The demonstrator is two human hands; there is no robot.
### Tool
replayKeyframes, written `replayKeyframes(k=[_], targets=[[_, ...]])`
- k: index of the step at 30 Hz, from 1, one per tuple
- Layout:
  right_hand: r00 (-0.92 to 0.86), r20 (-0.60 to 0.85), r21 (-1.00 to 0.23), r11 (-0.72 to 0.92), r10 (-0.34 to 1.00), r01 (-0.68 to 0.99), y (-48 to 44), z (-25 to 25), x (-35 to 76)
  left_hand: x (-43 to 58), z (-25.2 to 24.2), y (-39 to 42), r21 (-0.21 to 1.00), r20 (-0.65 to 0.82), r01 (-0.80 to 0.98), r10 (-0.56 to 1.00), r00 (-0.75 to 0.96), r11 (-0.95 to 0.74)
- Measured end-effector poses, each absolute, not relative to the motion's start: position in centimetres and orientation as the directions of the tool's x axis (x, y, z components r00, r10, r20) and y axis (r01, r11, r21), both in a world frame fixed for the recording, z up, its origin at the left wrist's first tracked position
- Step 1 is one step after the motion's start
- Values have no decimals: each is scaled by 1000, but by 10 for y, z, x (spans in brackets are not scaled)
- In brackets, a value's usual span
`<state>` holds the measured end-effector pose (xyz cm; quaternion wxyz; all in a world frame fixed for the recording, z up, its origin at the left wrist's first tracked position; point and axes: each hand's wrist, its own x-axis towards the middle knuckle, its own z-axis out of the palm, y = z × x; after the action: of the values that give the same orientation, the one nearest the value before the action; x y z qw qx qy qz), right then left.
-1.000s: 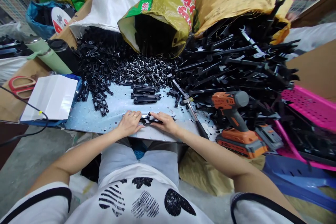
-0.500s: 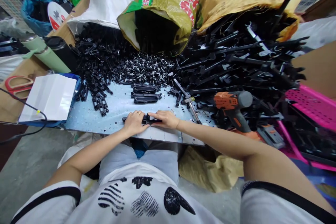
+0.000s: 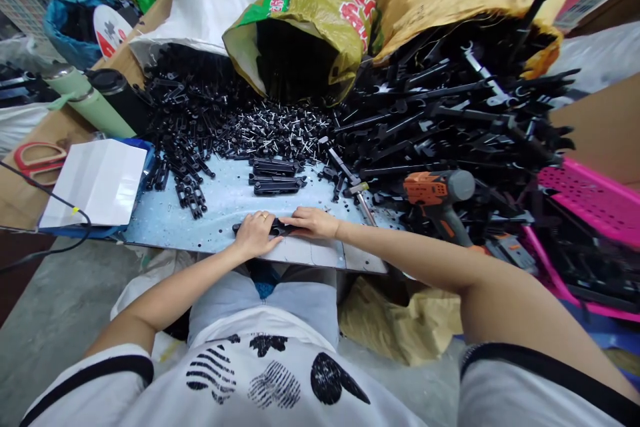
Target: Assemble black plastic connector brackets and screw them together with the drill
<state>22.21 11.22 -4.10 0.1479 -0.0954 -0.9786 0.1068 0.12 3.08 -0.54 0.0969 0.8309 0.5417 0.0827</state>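
Head view: left hand [image 3: 256,232] closed over black tool [image 3: 279,227], right hand [image 3: 316,222] against it, grip unclear; olive sack [image 3: 320,0] with illegible characters [image 3: 361,0].

"Any room beside that left hand [image 3: 256,233]?"

"Leftward, yes, over the bare blue tabletop [image 3: 165,225], as far as the white paper [image 3: 95,181]."

"Straight ahead?"

"Stacked black pieces [image 3: 278,185] stand in the way; rightward, the hammer [image 3: 342,164], drill [image 3: 426,188] and wrench heap [image 3: 445,117] do."

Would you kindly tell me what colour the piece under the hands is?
The piece is black, clearest in head view.
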Motion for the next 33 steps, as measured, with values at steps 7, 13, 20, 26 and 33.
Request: replayKeyframes(k=[7, 13, 20, 26, 33], targets=[[-896, 182, -21, 912, 406, 409, 110, -28, 225, -12, -3, 18, 82, 55, 875, 878, 475, -478], [-837, 287, -312, 871, 467, 379, 54, 34, 230, -30, 24, 6, 297, 258, 743, 799, 542, -600], [-717, 571, -794, 493, 400, -356, -15, 96, 202, 17, 91, -52, 713, 640, -3, 649, 412, -701], [112, 519, -817, 531, 847, -225, -18, 25, 139, 45, 57, -45, 571, 791, 177, 595, 144, -802], [-188, 426, -519, 409, 885, 750, 99, -9, 209, 18, -6, 29, 211, 516, 762, 732, 445, -612]])
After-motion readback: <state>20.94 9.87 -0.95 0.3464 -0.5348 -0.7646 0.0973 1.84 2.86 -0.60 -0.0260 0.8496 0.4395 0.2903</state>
